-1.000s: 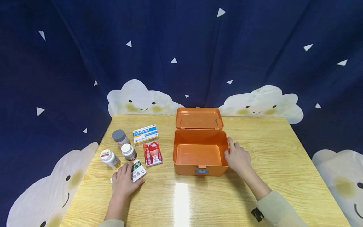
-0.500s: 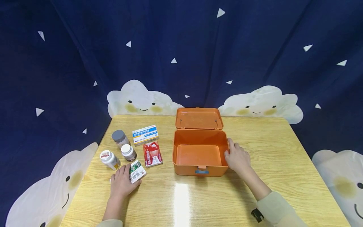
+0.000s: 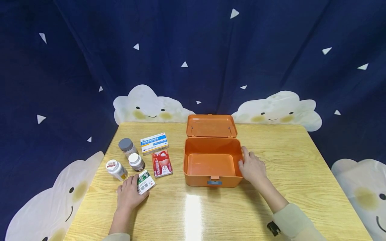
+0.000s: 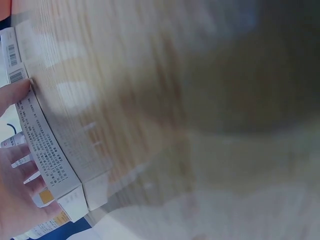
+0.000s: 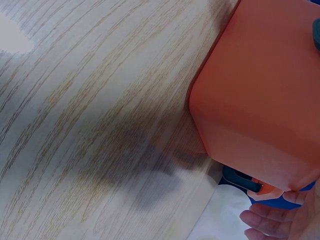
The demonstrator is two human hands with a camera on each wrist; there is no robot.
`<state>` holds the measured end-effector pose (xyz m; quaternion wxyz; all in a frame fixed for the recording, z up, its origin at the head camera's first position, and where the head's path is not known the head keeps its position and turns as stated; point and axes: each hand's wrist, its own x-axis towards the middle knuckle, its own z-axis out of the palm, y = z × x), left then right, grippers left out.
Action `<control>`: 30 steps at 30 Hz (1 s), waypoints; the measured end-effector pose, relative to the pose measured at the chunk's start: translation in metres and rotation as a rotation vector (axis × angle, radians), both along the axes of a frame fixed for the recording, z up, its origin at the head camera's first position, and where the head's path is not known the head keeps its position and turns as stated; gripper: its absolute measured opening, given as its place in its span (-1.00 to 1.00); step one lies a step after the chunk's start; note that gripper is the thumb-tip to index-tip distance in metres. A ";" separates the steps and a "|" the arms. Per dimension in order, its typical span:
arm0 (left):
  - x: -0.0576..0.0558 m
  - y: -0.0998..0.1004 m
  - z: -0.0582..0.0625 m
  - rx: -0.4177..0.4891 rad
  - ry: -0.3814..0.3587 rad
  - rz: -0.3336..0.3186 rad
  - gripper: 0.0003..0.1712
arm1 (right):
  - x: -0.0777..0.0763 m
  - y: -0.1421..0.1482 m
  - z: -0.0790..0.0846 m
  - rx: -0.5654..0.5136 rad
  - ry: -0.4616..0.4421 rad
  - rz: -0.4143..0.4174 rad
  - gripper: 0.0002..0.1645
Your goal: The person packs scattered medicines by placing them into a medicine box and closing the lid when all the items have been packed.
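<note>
On the left of the table, my left hand (image 3: 129,194) grips a white and green medicine box (image 3: 146,184). The left wrist view shows my thumb on the printed side of this medicine box (image 4: 45,135) and the fingers (image 4: 15,185) along its opposite side. An orange plastic storage box (image 3: 197,180) stands at the middle with its lid (image 3: 212,126) tipped back and nothing inside. My right hand (image 3: 254,167) holds its right rim, thumb at the inner edge. From the right wrist, its outer wall (image 5: 255,90) fills much of the view, with my fingers (image 5: 270,220) below.
Beyond my left hand stand a white pill bottle (image 3: 117,170), a small white-capped bottle (image 3: 137,162) and a grey-capped bottle (image 3: 128,146). A blue and white medicine box (image 3: 154,143) and a red one (image 3: 162,163) lie between them and the storage box.
My left hand has shifted slightly left along the white and green medicine box, showing more of its top. My right hand and the storage box stay where they were.
</note>
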<state>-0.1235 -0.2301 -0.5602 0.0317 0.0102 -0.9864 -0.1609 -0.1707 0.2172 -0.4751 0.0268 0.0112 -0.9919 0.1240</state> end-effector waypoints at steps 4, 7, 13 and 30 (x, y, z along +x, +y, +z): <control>0.000 0.000 0.000 0.003 0.008 0.002 0.01 | 0.000 -0.001 0.000 -0.002 -0.002 0.001 -0.36; 0.001 0.000 0.001 0.009 0.018 0.005 0.01 | 0.000 -0.001 0.001 -0.002 -0.008 0.001 -0.36; 0.001 0.001 0.005 0.024 0.027 0.007 0.00 | 0.001 0.000 0.001 -0.007 -0.018 -0.004 -0.35; 0.000 0.017 0.023 0.068 0.078 -0.027 0.00 | 0.001 0.000 0.001 -0.006 -0.005 -0.001 -0.36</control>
